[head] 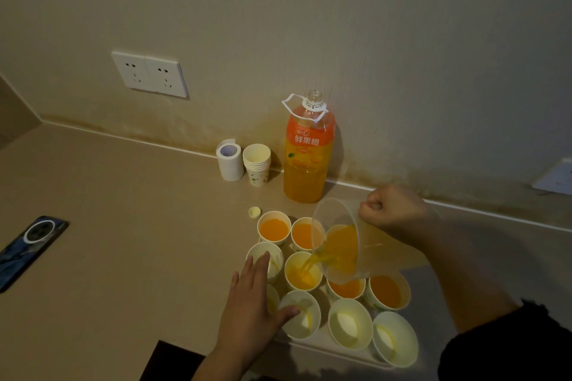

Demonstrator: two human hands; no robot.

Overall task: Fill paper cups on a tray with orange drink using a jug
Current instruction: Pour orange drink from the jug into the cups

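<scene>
**Item 1: jug** (340,244). Clear plastic, tipped steeply above the middle of the tray (433,291). A slanting orange stream runs from its lip into the receiving cup (302,272), which I judge to be about half full.

**Item 2: right grip** (393,210). The fingers are curled tight at the jug's handle side. I cannot make out the handle itself.

**Item 3: left grip** (247,294). The fingers are straight and spread, lying over the cups at the tray's left edge. The thumb touches the rim of an empty front cup (301,314).

**Item 4: filled cups** (274,228). These stand along the back and right of the tray. The front row is not yet filled.

**Item 5: bench** (123,226). It carries an open bottle (308,158), its cap (254,212), a spare cup stack (257,164), a paper roll (229,162) and a phone (28,250).

**Risks, as I judge them:**
- At this tilt the cup could brim over if I level the jug late.
- The stream is slanted, so a small drift would wet the tray or a neighbouring cup.
- The paper cups are light and closely packed, and they could topple if the left grip presses or drags.
- The jug's body hides the cup beneath it, so I could clip that one unseen.
</scene>
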